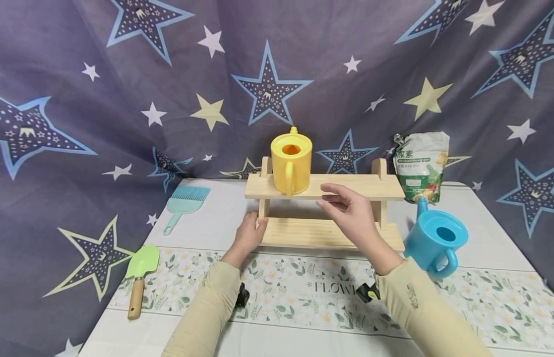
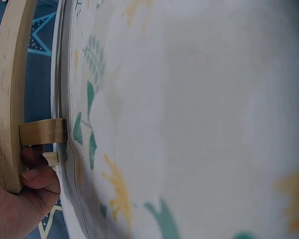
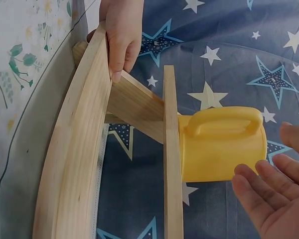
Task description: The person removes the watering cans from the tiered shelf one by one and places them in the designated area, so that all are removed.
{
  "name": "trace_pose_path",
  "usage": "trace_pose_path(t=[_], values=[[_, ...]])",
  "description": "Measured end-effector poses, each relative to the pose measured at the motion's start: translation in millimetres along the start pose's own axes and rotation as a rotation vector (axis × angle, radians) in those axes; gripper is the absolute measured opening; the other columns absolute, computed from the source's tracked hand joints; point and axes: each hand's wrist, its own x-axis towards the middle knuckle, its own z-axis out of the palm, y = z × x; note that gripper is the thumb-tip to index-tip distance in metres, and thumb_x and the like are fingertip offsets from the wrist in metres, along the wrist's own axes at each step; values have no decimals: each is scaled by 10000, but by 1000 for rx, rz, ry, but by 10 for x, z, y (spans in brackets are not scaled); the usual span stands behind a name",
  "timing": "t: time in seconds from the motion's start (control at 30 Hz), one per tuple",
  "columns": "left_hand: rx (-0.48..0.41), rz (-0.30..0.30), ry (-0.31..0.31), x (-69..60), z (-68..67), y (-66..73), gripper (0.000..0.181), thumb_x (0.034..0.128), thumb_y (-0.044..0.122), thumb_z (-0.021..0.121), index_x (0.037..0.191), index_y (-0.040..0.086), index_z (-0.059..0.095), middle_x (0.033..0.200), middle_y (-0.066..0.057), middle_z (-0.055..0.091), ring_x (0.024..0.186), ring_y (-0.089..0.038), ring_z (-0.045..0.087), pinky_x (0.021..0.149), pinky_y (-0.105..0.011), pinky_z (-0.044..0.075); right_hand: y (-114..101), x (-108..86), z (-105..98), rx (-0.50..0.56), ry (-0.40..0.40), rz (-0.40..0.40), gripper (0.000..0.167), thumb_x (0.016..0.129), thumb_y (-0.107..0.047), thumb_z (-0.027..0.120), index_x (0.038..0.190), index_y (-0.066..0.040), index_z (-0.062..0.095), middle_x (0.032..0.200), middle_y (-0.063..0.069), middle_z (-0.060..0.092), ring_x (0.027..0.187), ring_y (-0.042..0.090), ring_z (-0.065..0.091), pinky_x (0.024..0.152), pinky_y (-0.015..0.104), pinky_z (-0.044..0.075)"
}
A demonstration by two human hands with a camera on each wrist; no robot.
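Observation:
A two-tier wooden shelf (image 1: 330, 233) stands on the table, and a yellow watering can (image 1: 299, 171) sits upright on the left part of its top board, handle facing me. My left hand (image 1: 250, 230) grips the left end of the lower board. In the left wrist view, the thumb and fingers (image 2: 40, 177) are curled about that wooden board (image 2: 10, 89). Just right of the can, in front of the top board, is my right hand (image 1: 348, 210), fingers loosely bent and holding nothing. The right wrist view has its fingers (image 3: 269, 186) near the can (image 3: 219, 149).
A blue watering can (image 1: 437, 238) stands right of the shelf, with a green and white pouch (image 1: 421, 166) behind it. To the left lie a teal brush (image 1: 185, 201) and a green trowel (image 1: 140, 277) with a wooden handle. A star-patterned curtain (image 1: 348, 109) hangs behind the table.

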Motion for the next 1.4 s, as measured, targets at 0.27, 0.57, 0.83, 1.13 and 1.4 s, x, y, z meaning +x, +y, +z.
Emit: trace_pose_path(t=[0.27, 0.57, 0.83, 1.13, 1.4], values=[[13, 7, 2, 2, 5, -26, 466, 1040, 297, 452, 1403, 6, 432, 1302, -163, 488, 1239, -331, 504, 1051, -477, 418, -21, 83, 141, 4, -16, -11, 330, 864, -100, 760, 1169, -5, 678, 1171, 157, 672, 1005, 280, 684, 828, 271, 565], [11, -4, -2, 10, 20, -47, 459, 1039, 304, 452, 1396, 15, 441, 1283, -147, 496, 1223, -318, 515, 1041, -473, 427, -37, 171, 320, -19, -56, -17, 375, 854, -106, 771, 1186, 29, 660, 1172, 151, 673, 1026, 294, 673, 872, 374, 561], [12, 7, 3, 24, 21, -45, 462, 1039, 310, 452, 1381, -1, 450, 1260, -150, 500, 1194, -316, 528, 1026, -468, 440, -1, 252, 441, -15, -58, 15, 404, 835, -108, 790, 1195, 18, 658, 1187, 159, 665, 1055, 298, 662, 879, 351, 557], [16, 19, 16, 26, 19, -40, 448, 1035, 297, 465, 1364, -8, 465, 1264, -162, 504, 1186, -327, 534, 1022, -476, 441, 24, 327, 554, -37, -30, 27, 380, 837, -100, 787, 1189, -16, 669, 1178, 126, 673, 1038, 273, 669, 853, 324, 566], [18, 10, 16, 14, 6, -23, 439, 1036, 285, 468, 1360, -11, 466, 1247, -159, 509, 1162, -317, 545, 1002, -470, 458, 41, 384, 644, -73, -45, 27, 377, 843, -121, 784, 1189, -28, 668, 1120, 125, 694, 994, 237, 682, 835, 322, 572]])
